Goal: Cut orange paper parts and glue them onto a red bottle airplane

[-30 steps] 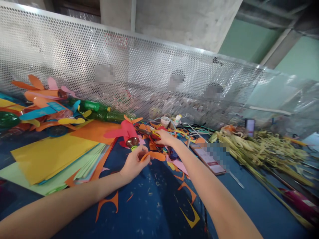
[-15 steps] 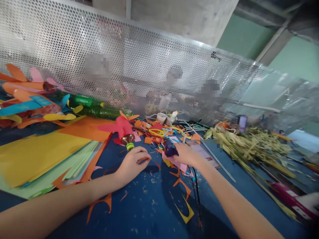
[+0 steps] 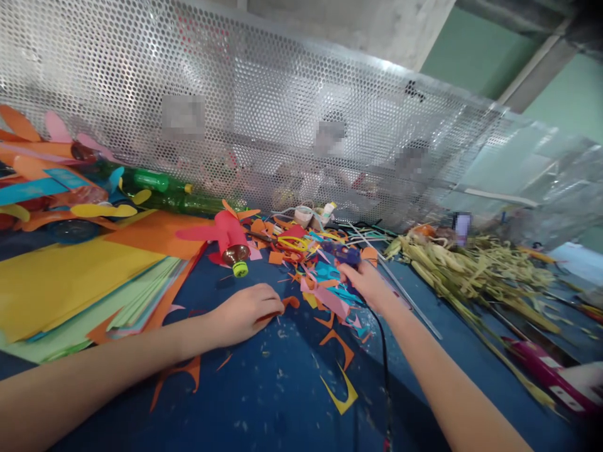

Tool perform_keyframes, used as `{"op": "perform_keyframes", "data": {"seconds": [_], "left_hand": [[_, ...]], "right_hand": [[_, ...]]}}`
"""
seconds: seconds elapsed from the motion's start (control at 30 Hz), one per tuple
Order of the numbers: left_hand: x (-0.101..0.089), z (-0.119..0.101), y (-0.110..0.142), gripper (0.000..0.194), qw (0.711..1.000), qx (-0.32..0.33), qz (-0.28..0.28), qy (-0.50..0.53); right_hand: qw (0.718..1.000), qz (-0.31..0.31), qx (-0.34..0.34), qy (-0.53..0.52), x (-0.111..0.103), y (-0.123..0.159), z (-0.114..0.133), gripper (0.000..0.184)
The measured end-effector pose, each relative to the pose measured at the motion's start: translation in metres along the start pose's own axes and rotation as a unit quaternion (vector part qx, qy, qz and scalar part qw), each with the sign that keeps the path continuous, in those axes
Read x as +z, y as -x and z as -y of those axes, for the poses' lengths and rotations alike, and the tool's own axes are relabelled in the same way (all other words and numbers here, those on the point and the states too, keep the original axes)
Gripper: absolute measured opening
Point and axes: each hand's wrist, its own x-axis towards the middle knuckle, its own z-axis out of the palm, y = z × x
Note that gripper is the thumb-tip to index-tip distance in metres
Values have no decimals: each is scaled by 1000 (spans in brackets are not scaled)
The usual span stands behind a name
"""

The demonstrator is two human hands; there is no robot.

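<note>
My right hand (image 3: 370,285) is wrapped round the handle of a blue glue gun (image 3: 346,253), its nozzle pointing left. A black cord (image 3: 384,364) runs from it down the table. My left hand (image 3: 247,314) is closed in a pinch, low over the blue table, on a small orange paper piece that is mostly hidden by the fingers. An orange scrap (image 3: 291,302) lies just beyond those fingertips. Beyond the left hand is a bottle wrapped in red paper (image 3: 229,232), with red wings, orange blades and a yellow-green cap (image 3: 240,269).
Coloured paper sheets (image 3: 70,282) and finished bottle planes (image 3: 56,182) are on the left. Paper scraps (image 3: 330,298) and yellow-handled scissors (image 3: 292,243) fill the middle. Dried husks (image 3: 452,270) lie right, near a magenta tool (image 3: 551,376). A perforated metal screen (image 3: 282,100) stands behind; people show through it.
My right hand has lifted the glue gun up from among the scraps and turned it. My left hand has turned slightly, hiding more of the orange piece. The view has shifted a little.
</note>
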Motion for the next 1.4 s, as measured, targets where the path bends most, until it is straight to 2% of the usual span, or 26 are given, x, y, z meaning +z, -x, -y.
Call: {"op": "perform_keyframes", "data": {"seconds": [0.13, 0.23, 0.37, 0.53, 0.7, 0.87, 0.93, 1.0, 1.07, 1.17, 1.27, 1.4], "left_hand": [[-6, -2, 1, 28, 999, 27, 34, -22], [-11, -7, 4, 29, 998, 54, 32, -11], [-15, -15, 12, 28, 999, 35, 31, -3], [-12, -18, 21, 31, 999, -7, 29, -13], [-10, -18, 23, 26, 1000, -12, 7, -16], [-6, -13, 26, 28, 1000, -10, 10, -17], [-4, -10, 27, 29, 1000, -25, 1, -15], [-3, -8, 28, 28, 999, -35, -3, -13], [-2, -6, 28, 26, 999, -34, -1, -7], [-2, -5, 28, 23, 1000, -27, -3, 1], [-2, -4, 28, 22, 1000, -27, 1, 0], [-2, -3, 27, 21, 1000, -24, 5, -3]], "right_hand": [[990, 34, 68, -122, -1, 3, 0, 25], [975, 72, 118, -174, -1, 9, 4, 28], [958, 92, 140, -235, -5, 13, 14, 32], [950, 81, 118, -278, -7, 14, 22, 34], [946, 85, 97, -297, 3, 18, 27, 34], [924, 82, 4, -374, 5, 30, 47, 28], [943, 90, -25, -319, 5, 35, 54, 30], [973, 129, -37, -190, 8, 41, 58, 32], [983, 173, -28, -54, 14, 47, 60, 33], [973, 227, 3, 41, 22, 54, 61, 37], [961, 274, 13, 41, 22, 59, 63, 41], [952, 295, 43, 70, 19, 60, 63, 44]]}}
